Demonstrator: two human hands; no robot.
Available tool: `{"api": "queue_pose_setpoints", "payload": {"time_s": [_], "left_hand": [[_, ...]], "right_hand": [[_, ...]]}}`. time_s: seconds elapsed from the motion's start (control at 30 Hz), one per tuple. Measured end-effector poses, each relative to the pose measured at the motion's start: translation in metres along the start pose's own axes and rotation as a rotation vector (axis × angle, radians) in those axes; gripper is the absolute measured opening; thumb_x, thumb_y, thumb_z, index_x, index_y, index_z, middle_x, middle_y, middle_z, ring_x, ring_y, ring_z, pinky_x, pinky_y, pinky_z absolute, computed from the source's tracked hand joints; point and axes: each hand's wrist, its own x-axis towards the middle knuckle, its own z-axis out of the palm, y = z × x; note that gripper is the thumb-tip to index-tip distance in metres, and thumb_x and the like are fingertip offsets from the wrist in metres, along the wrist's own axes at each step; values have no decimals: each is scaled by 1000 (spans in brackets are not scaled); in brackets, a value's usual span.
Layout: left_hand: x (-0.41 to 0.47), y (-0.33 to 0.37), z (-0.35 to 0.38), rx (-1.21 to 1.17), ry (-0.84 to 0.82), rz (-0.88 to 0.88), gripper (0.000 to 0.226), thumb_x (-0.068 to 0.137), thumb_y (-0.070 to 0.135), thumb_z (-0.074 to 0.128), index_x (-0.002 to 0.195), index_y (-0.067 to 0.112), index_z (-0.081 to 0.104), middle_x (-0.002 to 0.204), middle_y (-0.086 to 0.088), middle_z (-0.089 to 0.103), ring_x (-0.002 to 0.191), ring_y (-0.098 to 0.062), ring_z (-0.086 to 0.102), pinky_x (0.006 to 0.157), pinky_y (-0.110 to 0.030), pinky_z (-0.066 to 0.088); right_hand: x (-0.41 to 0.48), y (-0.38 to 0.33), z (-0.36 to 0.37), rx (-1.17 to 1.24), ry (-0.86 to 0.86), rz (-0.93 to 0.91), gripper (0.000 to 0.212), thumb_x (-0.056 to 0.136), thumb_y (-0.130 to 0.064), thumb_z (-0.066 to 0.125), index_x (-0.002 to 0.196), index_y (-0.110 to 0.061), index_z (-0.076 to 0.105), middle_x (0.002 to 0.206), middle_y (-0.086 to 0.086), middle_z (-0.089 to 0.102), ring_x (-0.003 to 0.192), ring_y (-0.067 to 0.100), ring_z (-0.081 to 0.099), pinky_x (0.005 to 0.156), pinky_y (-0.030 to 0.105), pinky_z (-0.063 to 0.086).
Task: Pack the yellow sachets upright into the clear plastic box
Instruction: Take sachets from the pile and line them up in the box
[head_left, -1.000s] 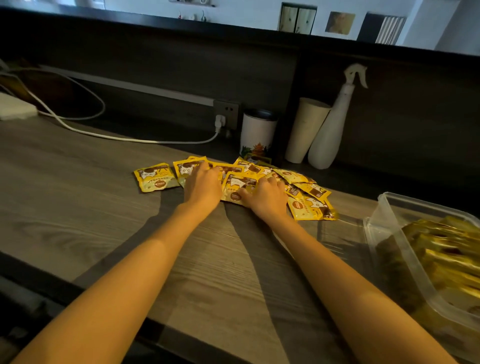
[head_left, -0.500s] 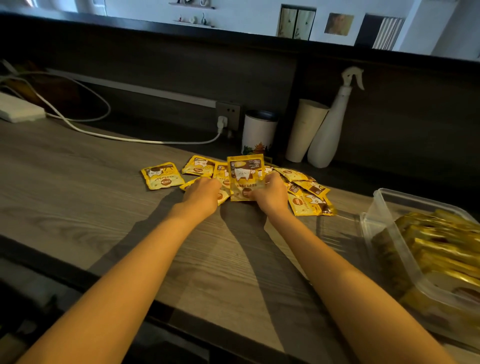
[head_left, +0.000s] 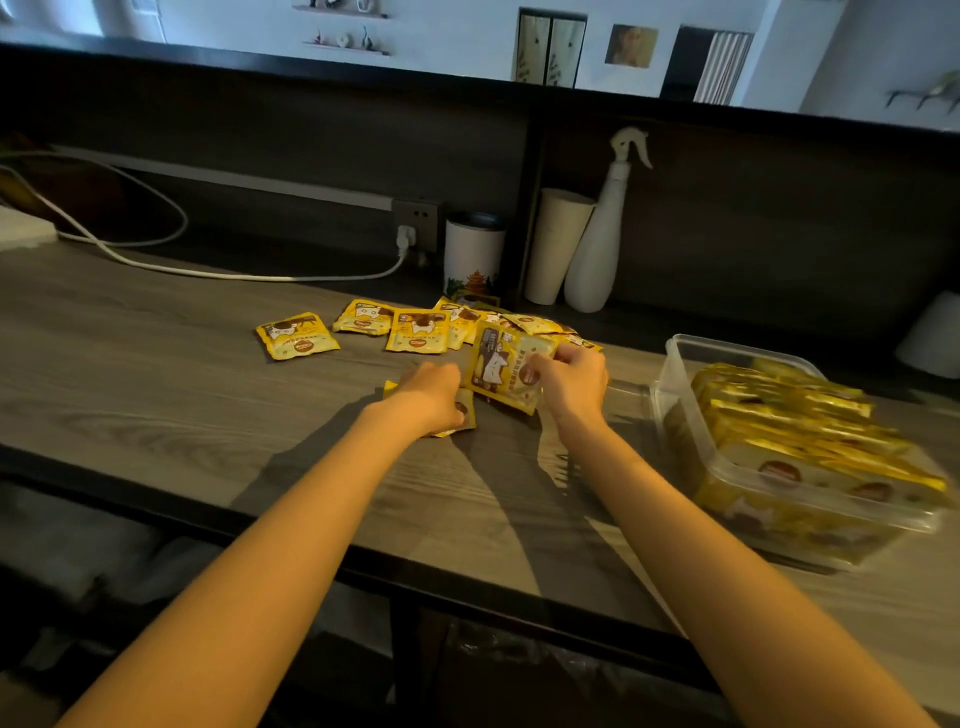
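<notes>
The clear plastic box (head_left: 675, 349) is already largely filled with upright yellow sachets (head_left: 789, 415), so most of the packing is judged done, though a scatter of loose sachets (head_left: 415, 332) is left on the tabletop (head_left: 208, 415) left of the box. One raised sachet (head_left: 501, 366) is pinched by the fingers of the right hand (head_left: 574, 382) near the box, while a flat sachet (head_left: 465, 413) farther from it is gripped under the curled fingers of the left hand (head_left: 431, 397).

Bright yellow sachets (head_left: 415, 331), each printed with a white cartoon figure and a brown round mark, on a grey wood-grain table (head_left: 156, 395); at right, a clear plastic box (head_left: 680, 364) shows gold-yellow edges; far, a white spray bottle (head_left: 592, 260) and white cable (head_left: 208, 273) against dark panelling (head_left: 311, 130).
</notes>
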Motion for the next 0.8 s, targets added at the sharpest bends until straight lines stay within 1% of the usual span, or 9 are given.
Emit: {"api": "queue_pose_setpoints", "payload": {"time_s": [0.17,0.23,0.33,0.43,0.5,0.57,0.63,0.73,0.8], "left_hand": [[-5,-2,8,55,23,-60,71,89,42,55,145,13,22,154,-14,13,144,-32,3,115,-46,12],[-5,-1,10,37,-17,-54,75,89,43,54,148,17,16,156,-12,15,146,-31,4,117,-48,3],[-10,3,16,-52,53,-78,77,83,46,61,145,20,23,151,-15,23,141,-35,19,116,-47,14],[-19,11,21,-102,129,-128,93,70,53,72,143,16,26,149,-16,23,139,-36,21,113,-45,23],[-24,15,19,-179,213,-130,84,69,47,75,136,14,36,143,-14,33,133,-34,32,106,-42,32],[-29,19,15,-328,324,-81,60,75,35,74,125,12,49,132,-11,48,121,-30,46,89,-37,41],[-35,25,9,-486,425,-18,43,78,26,71,113,8,55,116,-10,56,107,-28,53,75,-33,41],[-45,36,1,-729,541,45,27,82,20,68,101,9,53,94,-6,48,86,-19,45,57,-24,35],[-50,40,1,-826,557,76,22,86,16,64,101,11,49,97,0,46,91,-14,44,63,-23,36]], "right_hand": [[-17,-3,-25,-56,-9,-128,20,95,-17,48,102,0,54,92,12,59,87,26,58,83,48,51],[-24,-4,-34,-124,-50,-199,25,99,-23,40,114,-4,47,94,7,54,88,22,54,84,46,49],[-31,-4,-45,-198,-90,-254,25,100,-27,36,117,-10,43,94,9,56,90,29,61,76,53,54],[-38,-7,-55,-262,-124,-194,28,100,-22,40,126,-13,40,102,10,54,101,31,59,76,53,55],[-39,-9,-61,-278,-137,-179,31,97,-18,47,127,-14,40,116,14,56,107,32,59,77,52,56],[-40,-11,-66,-273,-136,-173,36,92,-13,55,125,-13,41,122,14,57,110,31,59,78,49,57],[-41,-14,-70,-244,-115,-164,41,87,-10,61,124,-11,43,122,13,59,111,28,60,79,46,58],[-43,-20,-78,-281,-42,-238,38,85,-12,65,120,-11,48,119,11,62,109,25,61,81,39,58],[-45,-22,-84,-343,-16,-309,31,85,-15,65,113,-11,53,115,10,65,106,24,62,79,35,57]]}}
